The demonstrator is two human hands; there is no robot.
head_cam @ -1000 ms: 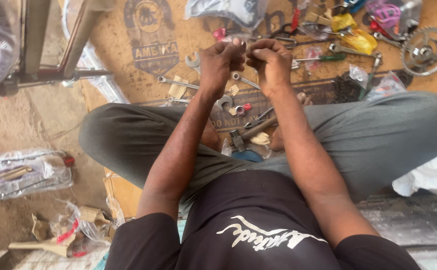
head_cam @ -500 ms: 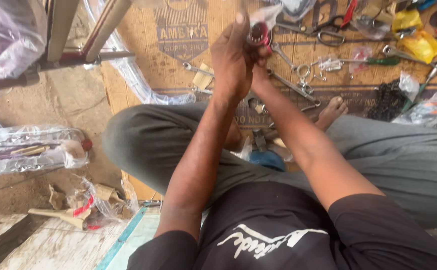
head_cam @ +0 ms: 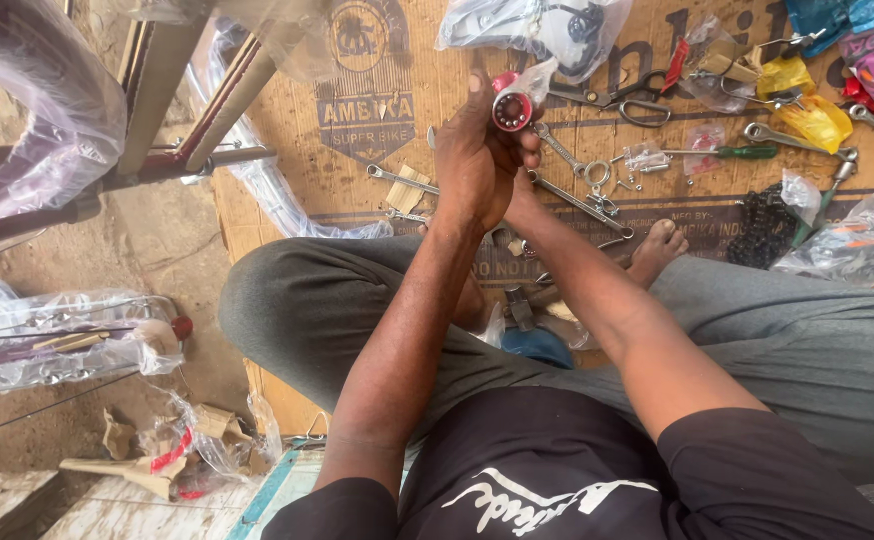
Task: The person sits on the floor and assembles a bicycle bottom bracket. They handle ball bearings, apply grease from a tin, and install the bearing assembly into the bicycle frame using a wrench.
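Observation:
I sit cross-legged on a sheet of brown cardboard (head_cam: 287,190). Both hands are raised together in front of me. My left hand (head_cam: 472,150) covers most of my right hand (head_cam: 529,152), which shows only as fingertips beside it. Between them they hold a small red ring-shaped part (head_cam: 512,108) with a ring of metal balls inside and a scrap of clear plastic on it. Which fingers pinch it I cannot tell exactly.
Spanners (head_cam: 569,195), scissors (head_cam: 625,100), a green-handled screwdriver (head_cam: 732,153), a black chain (head_cam: 757,238) and plastic bags of small parts (head_cam: 847,245) lie on the cardboard. A plastic-wrapped bicycle frame (head_cam: 172,110) stands at the left. A hammer (head_cam: 522,305) lies by my feet.
My hands have come up and closer to the camera, moving slightly left, with the red bearing part turned to show its open face. The view has shifted with my head.

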